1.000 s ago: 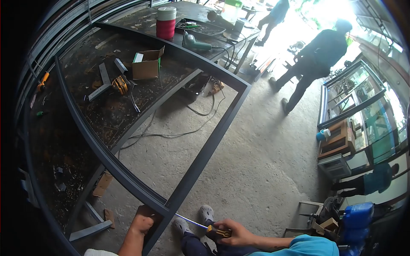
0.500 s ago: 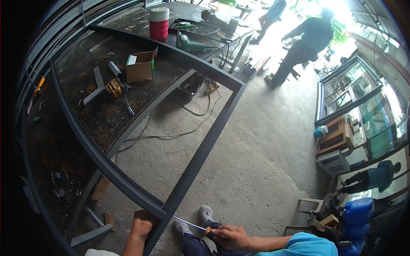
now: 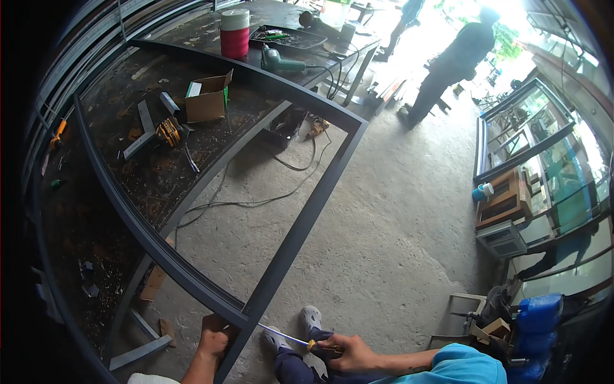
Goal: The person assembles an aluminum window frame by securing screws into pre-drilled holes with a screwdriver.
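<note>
A large dark grey metal frame (image 3: 306, 225) lies over the workbench, and its near corner overhangs the floor. My right hand (image 3: 353, 353) is wrapped around the yellow-and-black handle of a screwdriver (image 3: 289, 336). The long shaft points left, and its tip meets the side of the frame just below the corner. My left hand (image 3: 215, 336) is closed against the other side of the frame's near end, opposite the screwdriver. Its fingertips are partly hidden, so any small part inside them does not show.
On the dark workbench (image 3: 144, 189) lie a yellow drill (image 3: 168, 132), an open cardboard box (image 3: 208, 102) and metal offcuts. A green power tool (image 3: 280, 61) and a red-white jug (image 3: 235, 40) stand farther back. Cables (image 3: 256, 203) cross the floor. A person (image 3: 451, 67) stands beyond; glazed frames (image 3: 527, 131) lean right.
My right hand has turned slightly around the screwdriver handle, showing more of it. The left hand stays at the frame. The person beyond has shifted slightly, and my view has moved a little.
</note>
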A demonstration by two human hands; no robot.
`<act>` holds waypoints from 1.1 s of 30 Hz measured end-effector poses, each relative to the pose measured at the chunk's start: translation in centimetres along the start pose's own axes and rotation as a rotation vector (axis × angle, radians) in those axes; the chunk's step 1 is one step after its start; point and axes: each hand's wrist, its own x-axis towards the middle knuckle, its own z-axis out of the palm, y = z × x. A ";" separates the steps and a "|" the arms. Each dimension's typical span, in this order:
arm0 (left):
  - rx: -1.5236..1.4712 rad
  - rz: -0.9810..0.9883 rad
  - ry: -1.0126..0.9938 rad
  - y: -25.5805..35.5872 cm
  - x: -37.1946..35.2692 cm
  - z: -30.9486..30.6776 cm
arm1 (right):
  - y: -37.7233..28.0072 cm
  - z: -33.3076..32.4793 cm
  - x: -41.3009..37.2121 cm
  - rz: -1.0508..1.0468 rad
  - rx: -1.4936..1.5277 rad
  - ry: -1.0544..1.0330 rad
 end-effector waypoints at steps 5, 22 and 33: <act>-0.032 -0.003 0.017 -2.0 -0.7 -0.4 | 1.5 0.2 0.4 0.029 0.328 -0.056; 0.233 -0.340 0.286 -0.2 -0.7 0.5 | 2.0 -0.7 -0.2 -0.043 0.417 -0.145; -0.292 -0.717 0.089 -6.1 2.5 -5.0 | -0.3 0.4 -2.2 -0.102 -0.169 0.238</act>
